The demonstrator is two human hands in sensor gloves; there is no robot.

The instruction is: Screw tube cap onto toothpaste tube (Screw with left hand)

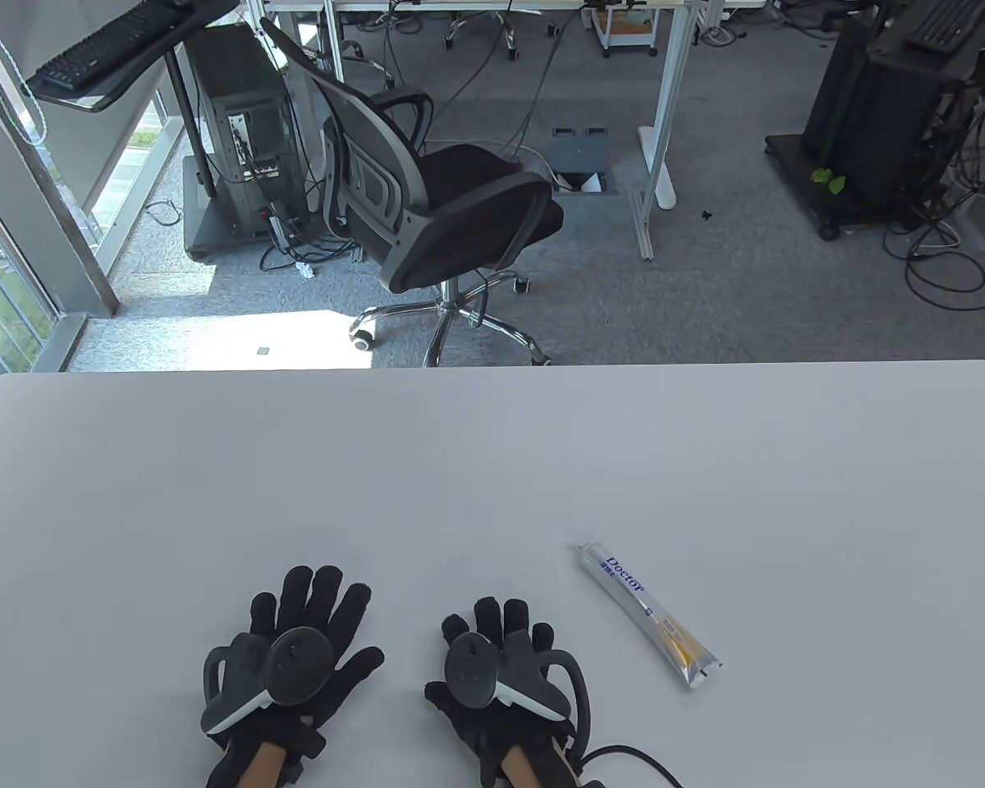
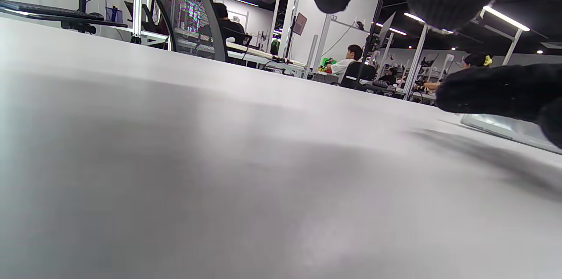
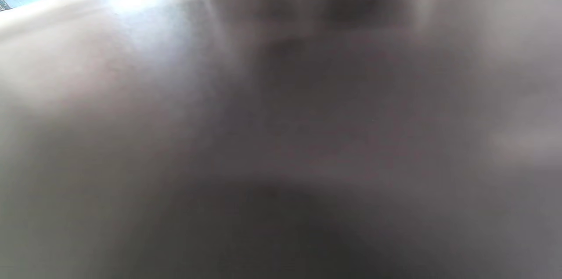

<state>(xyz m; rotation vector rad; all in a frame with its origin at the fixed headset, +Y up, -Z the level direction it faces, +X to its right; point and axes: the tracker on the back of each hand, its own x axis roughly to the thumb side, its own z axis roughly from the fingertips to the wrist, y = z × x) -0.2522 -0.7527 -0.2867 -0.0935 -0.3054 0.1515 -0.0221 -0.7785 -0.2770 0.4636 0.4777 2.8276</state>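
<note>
Toothpaste tube (image 1: 648,612): laid flat and diagonal on the white table (image 1: 492,460), just right of the right hand (image 1: 501,669), untouched. Office chair (image 1: 435,205): seen beyond the table's far edge. Left hand (image 1: 295,657): placed palm-down left of the tube, fingers spread, nothing gripped. Right hand: likewise flat, nothing held. Grey carpeted office is seen behind.

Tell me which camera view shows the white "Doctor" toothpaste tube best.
The table view: the white "Doctor" toothpaste tube lies there whole, label readable. The left wrist view catches only a pale sliver past a gloved finger. The right wrist view is blurred and shows nothing of it.
</note>
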